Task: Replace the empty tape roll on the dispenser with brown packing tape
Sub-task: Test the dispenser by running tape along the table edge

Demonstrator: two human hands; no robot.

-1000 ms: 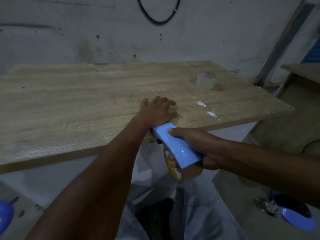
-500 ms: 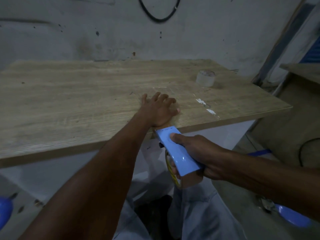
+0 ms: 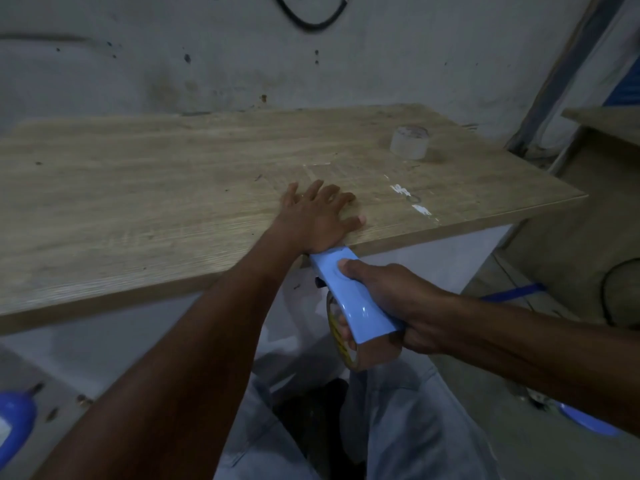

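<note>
My right hand (image 3: 394, 303) grips a light blue tape dispenser (image 3: 349, 296) just off the front edge of the wooden table (image 3: 138, 202). A brown packing tape roll (image 3: 353, 355) sits under the dispenser's blue cover, partly hidden by my fingers. The dispenser's front end touches the table edge. My left hand (image 3: 318, 216) lies flat on the tabletop right beyond the dispenser, fingers spread, holding nothing. A pale, nearly empty tape roll (image 3: 408, 142) stands on the table's far right.
White marks (image 3: 412, 200) dot the tabletop near the right edge. A second wooden surface (image 3: 606, 123) stands at the right. Blue plastic objects lie on the floor at the left (image 3: 14, 424) and the right (image 3: 588, 424). A grey wall runs behind the table.
My left hand has slid slightly farther onto the tabletop and spread flatter. The dispenser in my right hand stays at the table edge. The view has shifted a little.
</note>
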